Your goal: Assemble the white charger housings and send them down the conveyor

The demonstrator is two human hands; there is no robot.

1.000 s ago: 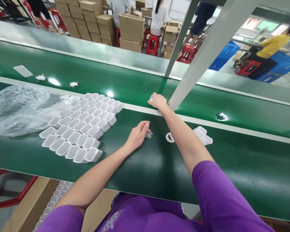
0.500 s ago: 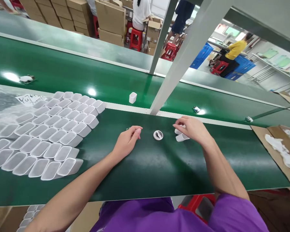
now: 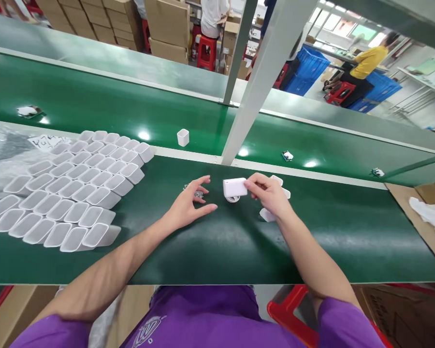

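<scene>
Between the fingertips of my right hand (image 3: 268, 193) is a white plastic casing (image 3: 235, 187), held up over the bench. Partly behind it sits a small round white part (image 3: 233, 198), mostly covered from view. My left hand (image 3: 190, 203) is apart from the casing, fingers spread, with nothing in it. Small shiny metal pieces, perhaps screws (image 3: 199, 194), lie by its fingers and are partly hidden. Near my right wrist rest a few more white pieces (image 3: 267, 215), some half covered by the hand.
Rows of white open-topped casings (image 3: 81, 193) fill the bench's left side. On the green belt (image 3: 130, 113) behind stand a single white casing (image 3: 183, 137) and small circuit boards (image 3: 287, 155). A slanted metal post (image 3: 255, 87) rises at the bench's back edge. Right, a cardboard box (image 3: 415, 212) holds white material.
My right hand has picked up a white casing and brought it left, over the round part. My left hand has opened its fingers. The belt's casing and boards have shifted left.
</scene>
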